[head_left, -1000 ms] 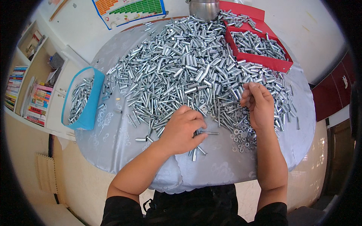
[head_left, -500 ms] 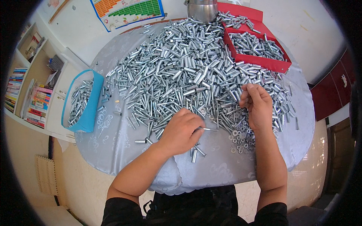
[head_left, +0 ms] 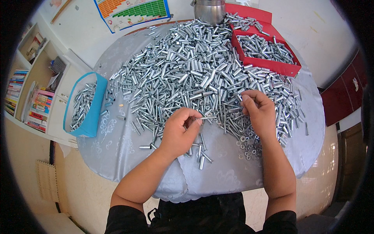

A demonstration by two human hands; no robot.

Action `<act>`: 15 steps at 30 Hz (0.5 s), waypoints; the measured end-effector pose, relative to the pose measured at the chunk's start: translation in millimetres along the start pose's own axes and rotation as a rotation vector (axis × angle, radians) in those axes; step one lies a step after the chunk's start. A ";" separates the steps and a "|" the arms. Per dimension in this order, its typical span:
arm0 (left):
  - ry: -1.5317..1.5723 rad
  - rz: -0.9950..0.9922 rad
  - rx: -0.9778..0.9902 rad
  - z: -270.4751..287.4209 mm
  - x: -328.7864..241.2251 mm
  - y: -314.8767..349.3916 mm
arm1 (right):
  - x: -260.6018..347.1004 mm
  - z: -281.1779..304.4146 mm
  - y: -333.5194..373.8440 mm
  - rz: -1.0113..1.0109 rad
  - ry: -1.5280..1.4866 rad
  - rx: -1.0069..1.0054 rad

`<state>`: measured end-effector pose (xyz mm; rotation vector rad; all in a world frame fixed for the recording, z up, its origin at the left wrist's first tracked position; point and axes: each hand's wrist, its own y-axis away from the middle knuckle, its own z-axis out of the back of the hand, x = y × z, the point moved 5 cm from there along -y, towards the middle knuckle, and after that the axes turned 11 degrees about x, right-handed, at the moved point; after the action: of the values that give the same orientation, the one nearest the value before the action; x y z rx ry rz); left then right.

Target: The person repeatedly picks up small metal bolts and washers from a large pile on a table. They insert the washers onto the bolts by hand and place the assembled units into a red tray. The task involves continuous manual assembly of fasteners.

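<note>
One bolt [head_left: 208,117] between left hand's [head_left: 180,132] fingertips [head_left: 200,121]

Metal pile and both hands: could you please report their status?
Left hand pinching slim metal rod. Right hand curled over metal pile, grip unclear. Loose washers near right wrist.

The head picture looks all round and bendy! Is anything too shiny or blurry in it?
In the head view, the corners are black and the bookshelf bows near the rim; in the head view, the metal pile glints and the tablecloth has a pale sheen; in the head view, the left hand and right hand look fairly sharp.
</note>
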<state>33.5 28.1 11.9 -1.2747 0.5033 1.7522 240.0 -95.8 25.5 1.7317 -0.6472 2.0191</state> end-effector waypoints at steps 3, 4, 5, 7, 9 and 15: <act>0.118 0.024 -0.042 1.0 7.9 -0.5 | 11.9 -8.7 0.2 0.365 0.501 0.031; 0.151 0.027 -0.056 2.3 9.2 -0.8 | 19.0 -16.1 2.6 0.533 0.698 0.037; 0.168 0.044 -0.058 3.9 8.1 -0.2 | 18.4 -21.6 5.4 0.470 0.796 0.086; 0.230 0.039 -0.087 4.2 9.2 -0.5 | 22.5 -34.7 3.7 0.534 0.944 0.099; 0.261 0.029 -0.103 4.0 9.9 -1.2 | 18.2 -42.0 0.1 0.517 1.072 0.129; 0.228 0.015 -0.091 1.6 13.9 -1.6 | 7.5 -48.7 -4.7 0.492 1.205 0.126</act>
<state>32.8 36.0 0.1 -1.5492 0.5690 1.6671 202.5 -63.5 27.2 0.1358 -0.5087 2.9192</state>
